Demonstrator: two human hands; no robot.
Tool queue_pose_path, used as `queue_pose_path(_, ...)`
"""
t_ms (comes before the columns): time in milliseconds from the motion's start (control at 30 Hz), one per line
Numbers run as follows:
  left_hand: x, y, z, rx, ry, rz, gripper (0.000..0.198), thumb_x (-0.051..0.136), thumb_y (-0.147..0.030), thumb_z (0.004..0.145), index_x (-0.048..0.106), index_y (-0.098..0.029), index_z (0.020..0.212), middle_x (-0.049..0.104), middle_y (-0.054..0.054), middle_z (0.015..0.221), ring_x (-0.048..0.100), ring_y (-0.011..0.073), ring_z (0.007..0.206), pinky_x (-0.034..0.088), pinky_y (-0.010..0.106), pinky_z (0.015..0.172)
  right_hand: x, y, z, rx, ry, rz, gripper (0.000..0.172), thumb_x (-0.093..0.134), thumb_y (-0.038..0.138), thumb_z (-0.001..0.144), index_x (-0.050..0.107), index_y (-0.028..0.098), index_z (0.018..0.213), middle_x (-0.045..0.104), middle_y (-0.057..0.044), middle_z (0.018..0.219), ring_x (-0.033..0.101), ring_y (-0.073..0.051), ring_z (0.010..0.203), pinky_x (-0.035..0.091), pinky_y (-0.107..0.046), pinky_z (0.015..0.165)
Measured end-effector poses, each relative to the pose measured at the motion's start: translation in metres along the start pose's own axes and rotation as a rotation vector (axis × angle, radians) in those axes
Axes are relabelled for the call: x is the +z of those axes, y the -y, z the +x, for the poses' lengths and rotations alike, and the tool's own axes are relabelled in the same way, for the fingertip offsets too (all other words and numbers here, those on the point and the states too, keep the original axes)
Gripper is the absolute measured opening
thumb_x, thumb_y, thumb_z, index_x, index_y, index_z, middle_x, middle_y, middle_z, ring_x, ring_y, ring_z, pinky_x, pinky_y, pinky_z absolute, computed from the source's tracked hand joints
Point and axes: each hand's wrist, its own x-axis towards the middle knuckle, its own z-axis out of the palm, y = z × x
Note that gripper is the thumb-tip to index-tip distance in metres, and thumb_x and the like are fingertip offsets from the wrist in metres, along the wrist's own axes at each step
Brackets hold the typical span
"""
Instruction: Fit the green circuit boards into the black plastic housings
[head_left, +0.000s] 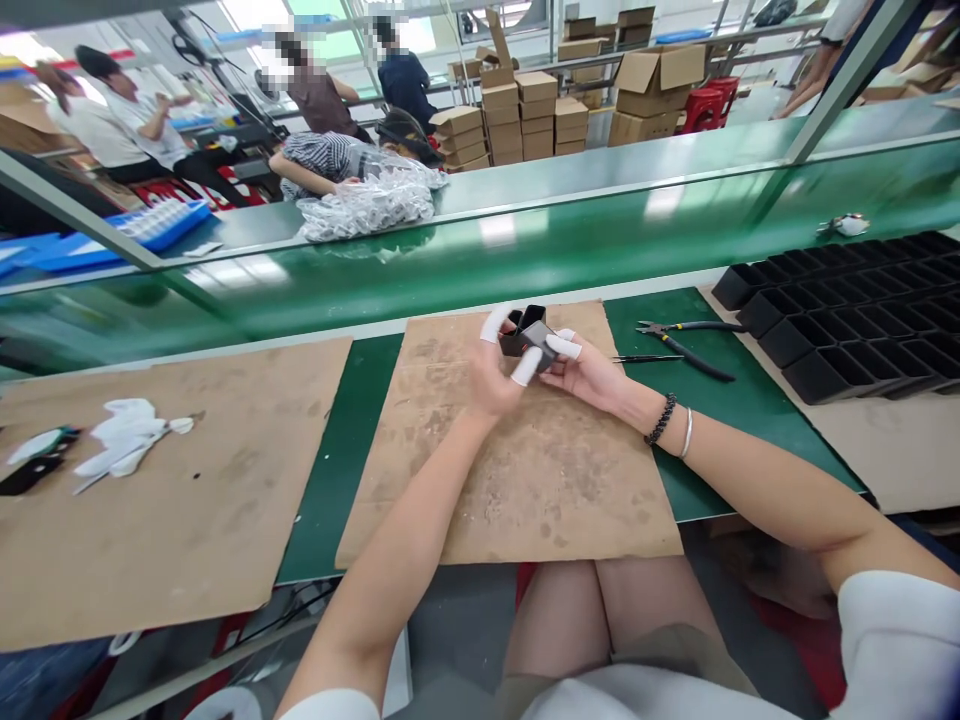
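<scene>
A small black open box part (527,330) is held up over the middle brown board (517,470) by both hands. My left hand (495,375) grips it from the left, with white finger cots on the thumb and forefinger. My right hand (589,370) pinches it from the right, also wearing white finger cots; a dark bead bracelet and a silver bangle sit on that wrist. Both hands are closed on the part.
Black pliers (686,345) lie on the green mat right of the hands. Rows of black box parts (855,310) fill the right side. White gloves (127,440) lie on the left board. A green conveyor (525,250) runs behind; several people work beyond it.
</scene>
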Motion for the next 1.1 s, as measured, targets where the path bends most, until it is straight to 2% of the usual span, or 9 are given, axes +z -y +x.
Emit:
queue_pose_path(67,0.003,-0.008,-0.003,0.076,0.063,0.011,0.072,0.064,-0.058,0.090,0.045,-0.018,0.147,0.063,0.017,0.129,0.063,0.0290,0.121,0.052,0.046,0.106,0.005,0.004,-0.002,0.139,-0.022,0.171,0.007,0.064,0.026,0.096,0.061,0.021,0.092,0.073,-0.001,0.079,0.071,-0.013,0.068,0.062,-0.025,0.070)
queue_pose_path(233,0.008,-0.010,-0.006,0.044,0.063,0.010,0.083,0.068,-0.057,0.089,0.032,-0.022,0.155,0.063,0.015,0.130,0.064,0.0279,0.120,0.052,0.046,0.107,0.011,0.007,-0.006,0.250,0.030,0.284,0.027,0.045,0.026,0.107,0.069,0.015,0.100,0.076,-0.005,0.081,0.073,-0.014,0.069,0.063,-0.021,0.067)
queue_pose_path(333,0.007,-0.009,-0.005,-0.046,0.054,0.001,0.089,0.072,-0.059,0.086,0.031,-0.023,0.155,0.065,0.014,0.126,0.066,0.0276,0.115,0.054,0.045,0.103,0.012,0.003,-0.008,0.259,0.026,0.280,0.027,0.047,0.029,0.108,0.069,0.016,0.098,0.075,-0.005,0.081,0.074,-0.014,0.072,0.064,-0.022,0.071)
queue_pose_path(500,0.009,-0.010,-0.004,-0.165,0.053,-0.050,0.090,0.075,-0.056,0.085,0.031,-0.022,0.155,0.066,0.012,0.120,0.069,0.0256,0.111,0.056,0.042,0.101,0.012,-0.001,-0.009,0.200,-0.085,0.201,0.017,0.061,0.035,0.101,0.065,0.021,0.091,0.071,-0.001,0.078,0.070,-0.015,0.069,0.064,-0.028,0.078)
queue_pose_path(700,0.010,-0.006,-0.003,-0.173,0.036,-0.099,0.091,0.075,-0.059,0.084,0.030,-0.021,0.154,0.066,0.011,0.118,0.069,0.0239,0.109,0.057,0.039,0.100,0.014,-0.002,-0.008,0.098,-0.137,0.109,0.016,0.064,0.038,0.095,0.060,0.023,0.092,0.071,-0.001,0.080,0.067,-0.016,0.066,0.060,-0.028,0.070)
queue_pose_path(800,0.010,-0.007,-0.003,-0.184,0.086,-0.105,0.085,0.078,-0.052,0.083,0.036,-0.022,0.151,0.066,0.010,0.118,0.070,0.0235,0.107,0.057,0.039,0.098,0.012,-0.002,-0.009,-0.029,-0.208,0.030,0.024,0.071,0.041,0.083,0.060,0.023,0.093,0.068,0.001,0.082,0.063,-0.015,0.066,0.055,-0.027,0.064)
queue_pose_path(933,0.014,-0.016,-0.006,-0.165,0.242,-0.155,0.073,0.083,-0.036,0.076,0.051,-0.019,0.139,0.063,0.014,0.129,0.066,0.0268,0.116,0.056,0.042,0.102,0.004,0.000,-0.012,-0.438,-0.312,-0.334,0.041,0.080,0.039,0.068,0.060,0.023,0.101,0.065,0.002,0.088,0.060,-0.016,0.077,0.050,-0.028,0.067)
queue_pose_path(1000,0.017,-0.020,-0.008,-0.273,0.331,-0.202,0.072,0.083,-0.028,0.072,0.053,-0.017,0.136,0.064,0.015,0.132,0.065,0.0284,0.121,0.054,0.044,0.106,0.000,0.003,-0.014,-0.573,-0.280,-0.608,0.041,0.080,0.039,0.069,0.060,0.023,0.101,0.060,0.004,0.081,0.057,-0.016,0.075,0.048,-0.030,0.069)
queue_pose_path(1100,0.018,-0.023,-0.008,-0.511,0.453,-0.320,0.070,0.082,-0.021,0.064,0.055,-0.014,0.129,0.069,0.012,0.123,0.067,0.0278,0.112,0.055,0.043,0.102,-0.004,0.008,-0.017,-0.618,-0.237,-0.896,0.037,0.080,0.045,0.073,0.060,0.023,0.095,0.054,0.005,0.070,0.051,-0.014,0.064,0.041,-0.030,0.063)
